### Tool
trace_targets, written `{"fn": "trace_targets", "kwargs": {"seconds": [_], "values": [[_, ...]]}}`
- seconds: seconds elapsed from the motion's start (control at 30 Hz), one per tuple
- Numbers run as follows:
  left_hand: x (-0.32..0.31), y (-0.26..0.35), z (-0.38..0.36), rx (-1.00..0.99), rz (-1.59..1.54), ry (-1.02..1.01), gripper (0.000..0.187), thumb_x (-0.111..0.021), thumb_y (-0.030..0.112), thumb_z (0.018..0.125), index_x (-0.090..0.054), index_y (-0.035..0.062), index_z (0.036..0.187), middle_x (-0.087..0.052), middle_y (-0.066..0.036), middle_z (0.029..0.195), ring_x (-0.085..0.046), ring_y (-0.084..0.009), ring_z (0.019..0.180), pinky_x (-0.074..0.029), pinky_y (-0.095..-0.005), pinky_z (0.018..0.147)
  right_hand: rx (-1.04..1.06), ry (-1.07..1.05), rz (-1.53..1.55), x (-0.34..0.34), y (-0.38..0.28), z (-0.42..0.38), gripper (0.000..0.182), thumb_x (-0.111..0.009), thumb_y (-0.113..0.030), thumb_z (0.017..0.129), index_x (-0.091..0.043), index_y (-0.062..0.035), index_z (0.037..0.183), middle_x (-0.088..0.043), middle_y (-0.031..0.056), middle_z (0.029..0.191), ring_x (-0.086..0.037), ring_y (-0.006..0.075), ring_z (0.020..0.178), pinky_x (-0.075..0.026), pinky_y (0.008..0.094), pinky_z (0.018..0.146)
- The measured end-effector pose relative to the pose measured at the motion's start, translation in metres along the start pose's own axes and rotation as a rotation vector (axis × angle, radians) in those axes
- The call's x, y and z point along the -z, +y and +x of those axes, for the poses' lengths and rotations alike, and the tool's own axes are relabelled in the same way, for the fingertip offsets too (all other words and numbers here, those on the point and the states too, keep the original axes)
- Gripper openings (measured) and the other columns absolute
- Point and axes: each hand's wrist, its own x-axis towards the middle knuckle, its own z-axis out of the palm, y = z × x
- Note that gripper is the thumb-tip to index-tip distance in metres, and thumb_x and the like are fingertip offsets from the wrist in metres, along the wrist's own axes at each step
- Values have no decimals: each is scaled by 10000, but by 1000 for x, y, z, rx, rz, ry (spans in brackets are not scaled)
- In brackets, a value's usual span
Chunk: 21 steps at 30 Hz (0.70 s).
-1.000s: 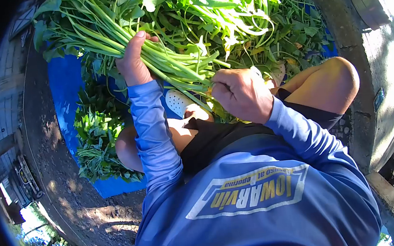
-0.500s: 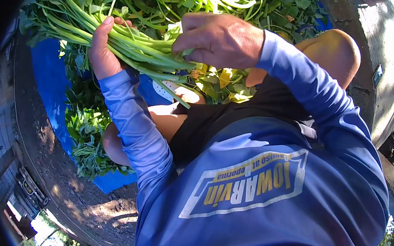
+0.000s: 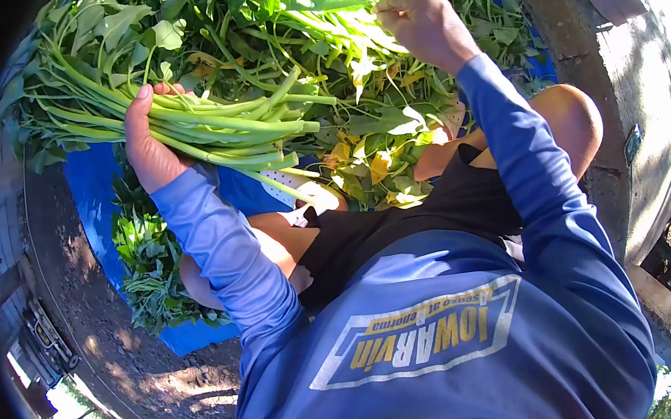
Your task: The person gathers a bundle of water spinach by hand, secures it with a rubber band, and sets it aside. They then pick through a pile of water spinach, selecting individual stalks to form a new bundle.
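Note:
My left hand (image 3: 145, 144) is closed around a bunch of long green stems (image 3: 237, 126). The bunch lies sideways, with its leafy tops to the left and its cut ends pointing right. My right hand (image 3: 423, 28) is stretched out further away, its fingers curled into a big heap of leafy greens (image 3: 291, 18). It seems to pinch a stem there, but leaves hide the fingertips. Both arms wear blue sleeves.
The greens lie on a blue tarp (image 3: 93, 194) on dirt ground. A smaller pile of leaves (image 3: 149, 262) sits at the left by my knee. A white perforated shoe (image 3: 288, 183) shows under the bunch. A concrete wall (image 3: 642, 87) rises at the right.
My right hand has left the cut ends of the bunch and moved away from me into the heap. My left hand has carried the bunch to the left.

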Motion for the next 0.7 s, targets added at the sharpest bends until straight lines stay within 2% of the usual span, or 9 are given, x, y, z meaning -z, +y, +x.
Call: {"fn": "trace_targets", "kwargs": {"seconds": [0.03,0.07,0.17,0.2,0.3,0.33,0.57,0.6,0.7], "values": [[-4,-2,-2,35,-5,-18,255,-751,252,902,-653,25,962,-660,-105,926,-649,-244,915,-555,-409,863,176,77,-109,-26,27,16,238,-712,-272,909,-794,-88,1036,-769,175,887,-760,301,798,-600,382,781],[-8,-4,-5,44,23,5,257,-750,249,903,-652,22,974,-662,-101,913,-654,-243,886,-562,-400,837,60,-100,-263,-31,24,24,262,-714,-322,893,-804,-108,1013,-759,182,878,-751,339,799,-601,406,772],[-21,-9,-16,0,39,60,246,-754,226,895,-655,17,978,-674,-105,903,-662,-243,847,-573,-410,803,6,-149,-256,-49,21,26,278,-692,-324,895,-800,-114,1042,-758,176,885,-741,367,811,-591,450,769],[-15,-9,-14,23,87,-15,229,-747,248,916,-641,61,994,-676,-64,925,-661,-212,876,-568,-372,840,48,-43,-194,-48,24,23,293,-686,-321,906,-787,-96,1063,-757,184,928,-735,363,839,-578,446,771],[-11,-8,-16,43,190,-18,245,-755,239,900,-662,51,1027,-690,-72,930,-683,-218,861,-586,-369,771,-135,-102,-19,-12,13,32,292,-728,-305,934,-760,-94,1132,-727,90,840,-669,180,745,-537,342,719],[-12,-6,-16,74,197,-12,250,-758,233,892,-665,45,1029,-693,-76,936,-687,-216,850,-588,-370,763,-77,-57,81,-2,20,35,280,-731,-280,962,-747,-89,1167,-704,33,828,-611,114,739,-515,311,709],[-12,-6,-8,33,290,-42,282,-753,252,878,-680,15,1012,-702,-105,860,-692,-200,732,-588,-347,663,-214,31,497,136,-54,14,224,-658,-183,1010,-711,-28,1163,-601,-42,809,-487,34,654,-393,222,596],[-16,-5,-11,28,264,-36,269,-743,172,843,-669,-32,1004,-689,-120,837,-694,-223,706,-577,-345,641,-230,59,517,146,-64,6,216,-655,-174,1010,-719,-37,1163,-627,-35,838,-524,38,678,-427,226,613],[-15,-15,-13,-16,187,-75,249,-753,200,873,-692,-1,1007,-703,-104,859,-692,-205,728,-580,-346,661,-178,91,628,150,-65,-6,227,-657,-187,1009,-724,-43,1173,-647,-34,863,-563,45,702,-475,224,654]]}}
